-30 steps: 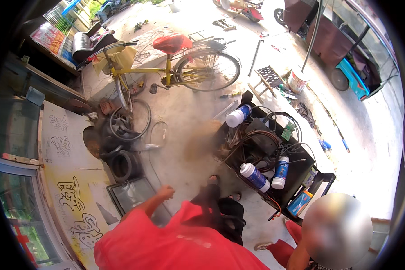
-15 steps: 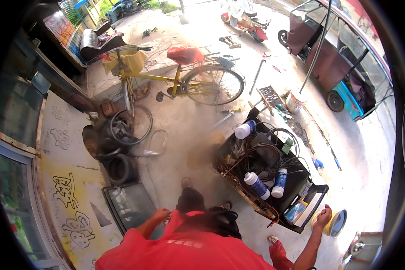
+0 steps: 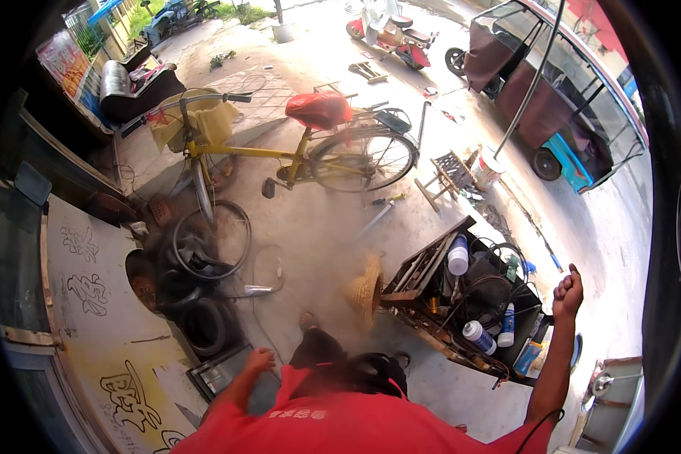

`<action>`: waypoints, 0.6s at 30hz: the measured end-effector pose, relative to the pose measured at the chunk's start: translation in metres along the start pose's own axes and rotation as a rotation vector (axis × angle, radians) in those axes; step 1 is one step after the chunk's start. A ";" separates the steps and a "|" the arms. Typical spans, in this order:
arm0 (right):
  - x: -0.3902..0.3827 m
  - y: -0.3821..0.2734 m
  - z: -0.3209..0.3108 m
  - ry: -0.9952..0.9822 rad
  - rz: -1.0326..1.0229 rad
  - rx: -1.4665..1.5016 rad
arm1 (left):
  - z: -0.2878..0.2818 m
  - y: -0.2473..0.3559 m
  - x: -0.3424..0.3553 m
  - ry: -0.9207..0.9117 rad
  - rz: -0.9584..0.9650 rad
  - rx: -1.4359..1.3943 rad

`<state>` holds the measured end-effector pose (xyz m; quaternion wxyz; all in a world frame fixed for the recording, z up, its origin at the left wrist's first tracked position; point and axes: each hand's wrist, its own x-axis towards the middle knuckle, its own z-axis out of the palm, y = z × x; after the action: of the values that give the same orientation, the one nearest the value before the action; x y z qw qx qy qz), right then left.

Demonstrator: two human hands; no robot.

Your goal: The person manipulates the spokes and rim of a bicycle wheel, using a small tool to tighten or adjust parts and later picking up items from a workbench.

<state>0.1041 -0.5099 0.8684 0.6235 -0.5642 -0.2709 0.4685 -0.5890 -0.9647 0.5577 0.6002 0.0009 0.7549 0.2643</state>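
Note:
My left hand (image 3: 259, 360) is low at the left, its fingers loosely bent and apart, with nothing visible in them. Close below it lies a dark flat frame (image 3: 218, 372). My right hand (image 3: 567, 293) is raised at the right, fingers curled into a fist, and I see nothing in it. Left of that hand stands an open wooden tool box (image 3: 424, 331) filled with cables, a white bottle (image 3: 458, 256) and two blue-and-white bottles (image 3: 479, 337). A straw hat (image 3: 368, 291) is at the box's near-left corner, partly blurred.
Ahead stands a yellow bicycle (image 3: 251, 152) with a red seat cover. Left of my path are a loose wheel rim (image 3: 248, 242) and black tyres (image 3: 208, 329). A low slatted stand (image 3: 452, 172), a bucket with a pole (image 3: 486, 168) and a three-wheeler (image 3: 533, 113) are at the far right.
My right hand has swung up and forward, its fingers now curled. The left hand has shifted slightly left. The tool box and bottles appear farther right, and the straw hat shows more clearly.

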 end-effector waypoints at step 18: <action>-0.070 0.097 0.261 -0.190 0.331 0.099 | -0.084 0.206 0.098 -0.008 0.044 0.082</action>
<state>-0.1779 -0.4627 0.8455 0.5366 -0.5228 -0.2088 0.6286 -0.7579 -0.7899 0.5630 0.5967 0.0433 0.7624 0.2464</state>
